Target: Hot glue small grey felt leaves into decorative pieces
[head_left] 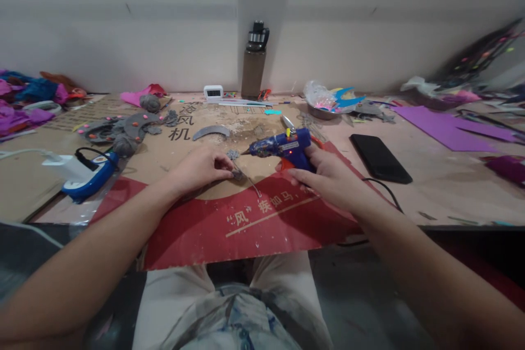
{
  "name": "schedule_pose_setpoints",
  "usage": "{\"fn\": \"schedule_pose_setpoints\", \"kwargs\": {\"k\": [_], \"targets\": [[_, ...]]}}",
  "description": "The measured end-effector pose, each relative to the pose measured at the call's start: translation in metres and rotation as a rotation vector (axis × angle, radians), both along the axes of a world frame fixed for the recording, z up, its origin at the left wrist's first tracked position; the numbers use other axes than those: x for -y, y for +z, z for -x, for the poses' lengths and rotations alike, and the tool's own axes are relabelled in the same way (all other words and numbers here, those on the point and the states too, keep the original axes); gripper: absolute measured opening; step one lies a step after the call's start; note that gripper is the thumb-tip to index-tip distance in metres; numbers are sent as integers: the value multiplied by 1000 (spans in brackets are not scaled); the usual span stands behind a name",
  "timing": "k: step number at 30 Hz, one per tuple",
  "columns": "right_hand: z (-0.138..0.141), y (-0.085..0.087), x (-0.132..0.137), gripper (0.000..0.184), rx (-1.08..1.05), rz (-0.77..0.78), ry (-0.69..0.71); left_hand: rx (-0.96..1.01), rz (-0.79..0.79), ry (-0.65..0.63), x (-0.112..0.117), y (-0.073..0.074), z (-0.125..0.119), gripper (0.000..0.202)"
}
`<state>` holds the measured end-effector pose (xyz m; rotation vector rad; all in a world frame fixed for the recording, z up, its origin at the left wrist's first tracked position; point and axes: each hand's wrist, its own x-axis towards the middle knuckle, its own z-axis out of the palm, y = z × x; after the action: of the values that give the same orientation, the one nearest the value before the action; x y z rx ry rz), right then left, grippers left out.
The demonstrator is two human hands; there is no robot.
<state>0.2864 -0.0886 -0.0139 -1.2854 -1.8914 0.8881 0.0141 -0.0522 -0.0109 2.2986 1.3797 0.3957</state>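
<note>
My right hand (328, 175) is wrapped round the handle of a blue hot glue gun (281, 147), whose nozzle points left. A small red light glows on the gun's side. My left hand (207, 167) pinches a small grey piece (237, 174) against the cardboard, just below and left of the nozzle. A thin strand runs from that piece toward the lower right. Close behind the fingertips lies a small grey crinkled piece (233, 155). Farther back is a curved grey strip (211, 132).
Red and brown cardboard (188, 235) covers the table before me. At left are grey decorated shapes (137, 126) and a blue power strip (92, 179). A brown bottle (253, 71), white clock (213, 92) and metal bowl (324, 112) stand behind; a black phone (379, 158) and purple sheet (441, 128) lie right.
</note>
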Motion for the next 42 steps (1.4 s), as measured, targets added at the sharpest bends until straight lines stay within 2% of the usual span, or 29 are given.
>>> {"fn": "schedule_pose_setpoints", "kwargs": {"k": [4,12,16,21,24,28,32,42], "targets": [[-1,-1,8,34,149,-146,21,1,16,25,2,3,-1,15],[5,0,12,32,252,-137,48,24,12,14,1,2,-3,9],[7,2,14,34,290,-160,45,48,-56,12,1,3,-1,8],[8,9,14,34,311,-196,39,27,-172,-88,11,6,2,15],[8,11,14,33,311,-205,49,9,-252,-163,20,2,4,20],[10,8,13,31,324,-209,59,-130,-350,-243,30,-8,6,29],[11,7,13,27,363,-217,68,-206,-400,-245,36,-16,4,33],[15,13,12,21,413,-210,89,-164,-463,-232,37,-24,5,27]]}}
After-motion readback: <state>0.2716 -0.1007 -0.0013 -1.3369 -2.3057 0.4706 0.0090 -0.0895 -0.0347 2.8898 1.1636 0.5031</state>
